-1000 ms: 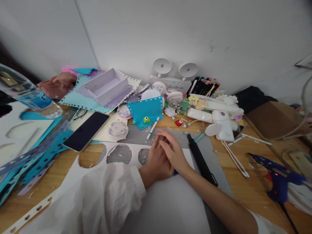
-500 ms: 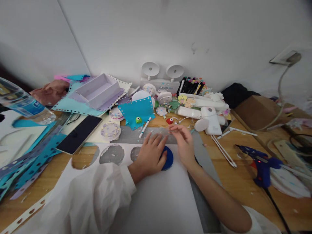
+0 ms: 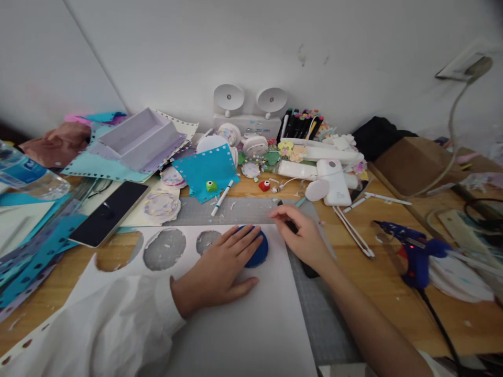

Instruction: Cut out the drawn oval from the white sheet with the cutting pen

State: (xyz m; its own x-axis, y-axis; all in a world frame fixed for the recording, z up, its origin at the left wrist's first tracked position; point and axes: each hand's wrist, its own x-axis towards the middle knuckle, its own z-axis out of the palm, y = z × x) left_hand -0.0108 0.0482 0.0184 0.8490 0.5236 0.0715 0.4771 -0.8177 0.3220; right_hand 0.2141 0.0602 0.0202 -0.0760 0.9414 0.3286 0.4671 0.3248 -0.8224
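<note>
My left hand lies flat with its fingers stretched over a round blue disc on a large white sheet. Round holes are cut along the sheet's far edge. To the right of the disc, my right hand hovers with loosely bent fingers, a gap showing between thumb and forefinger. Beneath it, partly hidden, a long black object rests on the grey cutting mat. I see nothing held in that hand.
A blue glue gun with a lit red light stands at right. A phone lies left of the mat. Beyond it are a white marker, a white box, a twin-headed lamp and a water bottle.
My right hand has come nearer from beside the small red piece and now hovers over the black object. My left hand has shifted slightly on the disc. The camera view has also shifted.
</note>
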